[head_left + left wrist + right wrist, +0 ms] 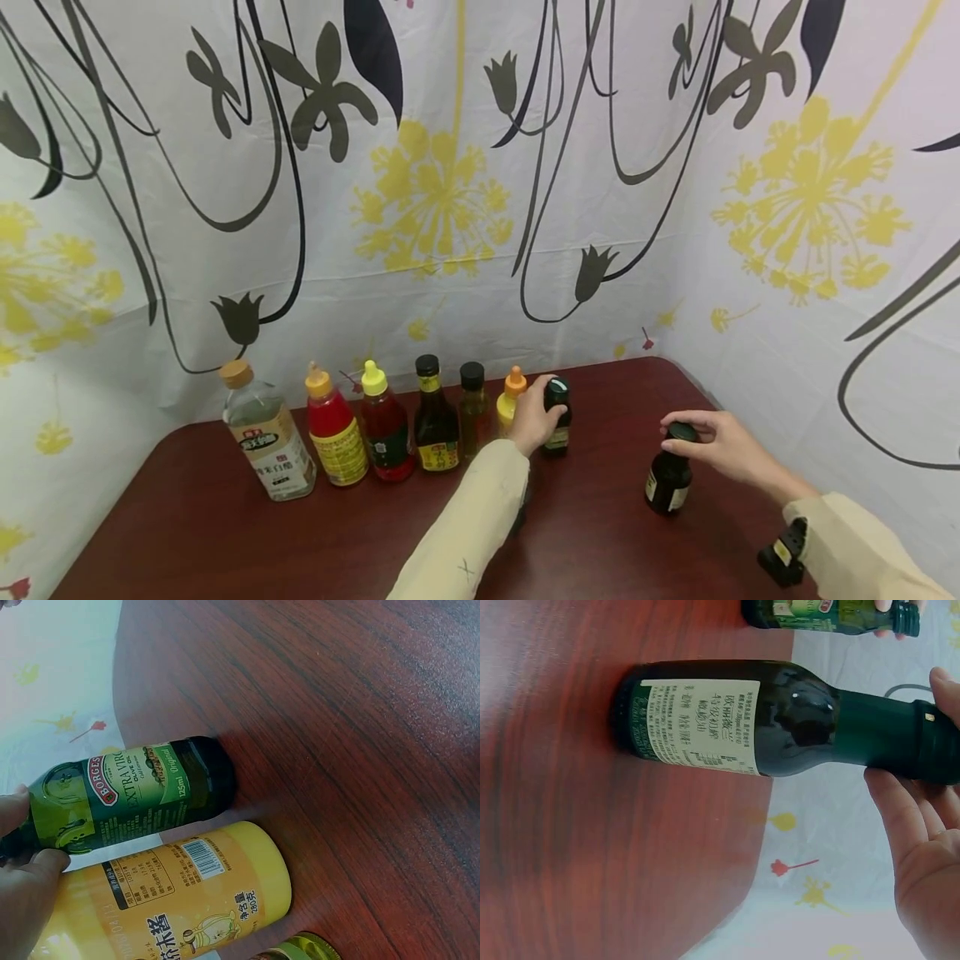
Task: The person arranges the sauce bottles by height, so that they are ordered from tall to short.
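Note:
My left hand [532,418] grips the top of a small green olive oil bottle [557,440], its thumb and fingers at the neck in the left wrist view. That bottle stands upright at the right end of a row, close beside a yellow squeeze bottle [187,892] with an orange nozzle. Farther right, my right hand [723,447] holds a dark bottle [667,482] by its green cap and neck. A cream label with printed text [701,724] faces the right wrist camera. The dark bottle stands apart from the row, near the table's right side.
Left along the row on the dark red table [592,533] stand a small black-capped bottle [476,417], a soy sauce bottle [437,425], two red squeeze bottles and a clear vinegar bottle [270,442]. Patterned white cloth [450,317] hangs behind and at both sides.

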`<state>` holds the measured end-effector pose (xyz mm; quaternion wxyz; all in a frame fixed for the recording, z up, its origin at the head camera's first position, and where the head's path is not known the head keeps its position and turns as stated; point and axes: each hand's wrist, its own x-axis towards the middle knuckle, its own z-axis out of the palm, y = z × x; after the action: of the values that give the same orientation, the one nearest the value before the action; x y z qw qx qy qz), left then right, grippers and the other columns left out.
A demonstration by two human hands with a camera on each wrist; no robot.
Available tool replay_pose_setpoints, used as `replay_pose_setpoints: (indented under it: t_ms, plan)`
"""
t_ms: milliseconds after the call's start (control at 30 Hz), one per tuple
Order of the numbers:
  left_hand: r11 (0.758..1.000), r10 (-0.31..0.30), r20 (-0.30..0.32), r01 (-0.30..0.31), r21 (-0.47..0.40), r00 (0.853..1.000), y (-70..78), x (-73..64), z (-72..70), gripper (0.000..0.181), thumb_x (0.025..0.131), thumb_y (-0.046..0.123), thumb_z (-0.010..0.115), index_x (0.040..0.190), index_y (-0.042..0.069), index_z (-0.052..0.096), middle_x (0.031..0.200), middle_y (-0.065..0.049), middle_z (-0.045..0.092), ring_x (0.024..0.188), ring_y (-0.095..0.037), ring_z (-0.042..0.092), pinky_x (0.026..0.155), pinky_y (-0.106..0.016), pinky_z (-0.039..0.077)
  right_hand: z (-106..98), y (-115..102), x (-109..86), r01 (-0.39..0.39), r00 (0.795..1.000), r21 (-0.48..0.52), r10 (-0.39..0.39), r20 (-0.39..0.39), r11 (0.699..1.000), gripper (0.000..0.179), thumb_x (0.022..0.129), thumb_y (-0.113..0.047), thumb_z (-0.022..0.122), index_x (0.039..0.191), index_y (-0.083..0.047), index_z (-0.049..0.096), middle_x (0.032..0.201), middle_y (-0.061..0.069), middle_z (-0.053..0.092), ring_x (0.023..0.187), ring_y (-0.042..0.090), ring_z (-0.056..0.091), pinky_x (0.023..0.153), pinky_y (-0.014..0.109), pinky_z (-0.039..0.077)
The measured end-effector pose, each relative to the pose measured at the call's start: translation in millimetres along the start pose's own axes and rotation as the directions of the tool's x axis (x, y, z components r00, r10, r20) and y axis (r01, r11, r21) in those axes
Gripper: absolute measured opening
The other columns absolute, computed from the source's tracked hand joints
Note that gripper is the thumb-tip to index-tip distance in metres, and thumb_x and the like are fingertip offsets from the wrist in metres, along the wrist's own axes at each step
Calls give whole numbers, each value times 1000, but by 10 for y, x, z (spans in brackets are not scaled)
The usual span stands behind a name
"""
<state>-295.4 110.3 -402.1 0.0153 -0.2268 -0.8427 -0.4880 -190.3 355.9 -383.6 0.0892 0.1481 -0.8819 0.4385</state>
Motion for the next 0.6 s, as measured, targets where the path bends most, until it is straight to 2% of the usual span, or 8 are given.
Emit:
replay_pose_setpoints:
  t_ms: [133,367,600]
  plan:
    - [1000,-8,-6,8,-10,1000,-5,2,1,43,84,7,59,125,7,46,116,-9,55,100,-23,55,79,-33,48,-29,-77,87,5,1000,0,-5,9,1000,28,81,-10,64,105,4,58,93,7,63,76,8,62,58,29,52]
    - [1000,-7,2,7,3,1000,6,-3,2,43,85,7,59,126,7,45,116,-10,55,101,-24,55,79,-33,48,-33,-237,284,-64,997,-14,65,32,998,34,81,-20,65,106,1,59,97,16,61,78,9,62,62,29,52]
    - [1000,-20,7,20,1,1000,6,-8,9,43,85,8,59,126,6,45,116,-9,55,100,-24,55,79,-34,48,53,-273,510,-46,996,-17,47,78,999,32,80,-19,67,103,1,60,98,19,59,75,14,61,57,28,51]
